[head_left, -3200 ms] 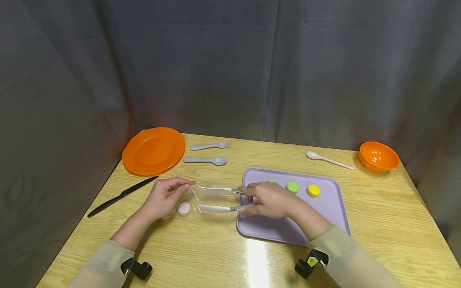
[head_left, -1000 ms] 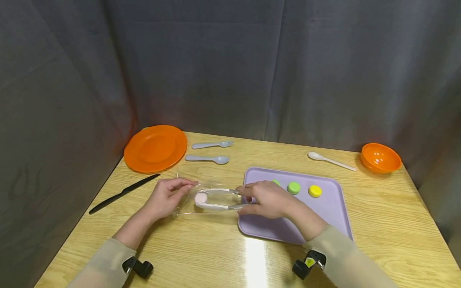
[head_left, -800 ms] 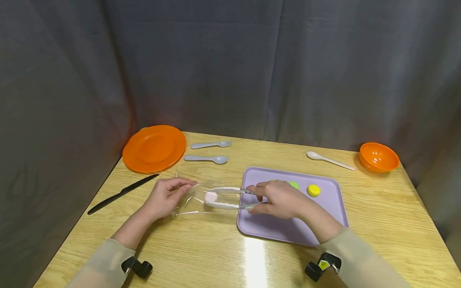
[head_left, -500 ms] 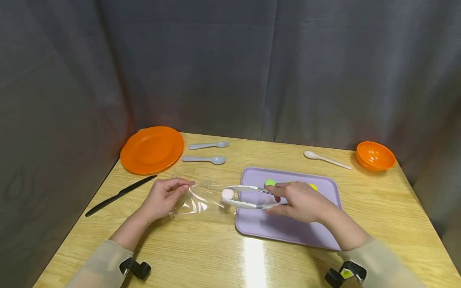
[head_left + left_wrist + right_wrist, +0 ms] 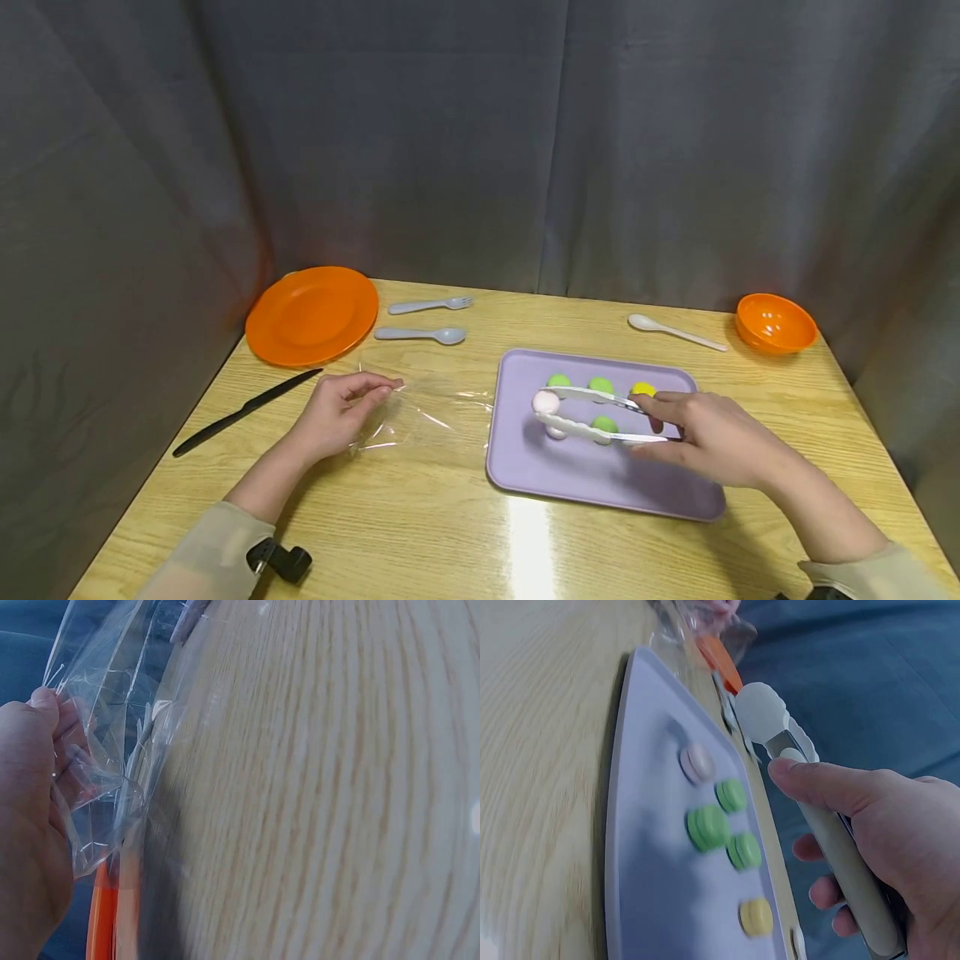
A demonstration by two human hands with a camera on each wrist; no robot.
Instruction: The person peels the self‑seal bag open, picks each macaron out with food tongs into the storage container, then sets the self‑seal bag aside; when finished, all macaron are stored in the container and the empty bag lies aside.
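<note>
My left hand (image 5: 341, 414) pinches the edge of a clear plastic bag (image 5: 431, 417), which stretches toward the tray's left side. My right hand (image 5: 701, 437) grips white-headed tongs (image 5: 581, 427). Between the tong tips sits a pale pink macaron (image 5: 546, 402), held over the lilac tray (image 5: 525, 467); in the right wrist view the tong head hides it. On the tray are another pale pink macaron (image 5: 697, 763), three green macarons (image 5: 707, 827) and a yellow macaron (image 5: 756, 917). The tongs partly cover some of these in the head view.
An orange plate (image 5: 313, 317) stands at the back left, with a black knife (image 5: 243, 412) in front. A grey fork (image 5: 431, 306) and grey spoon (image 5: 420, 335) lie beside the plate. At the back right are a pale spoon (image 5: 675, 332) and an orange bowl (image 5: 776, 325).
The tongs closed on the pink macaron inside the bag. My right hand then moved right, drawing it out and over the tray. My left hand stayed in place with the bag.
</note>
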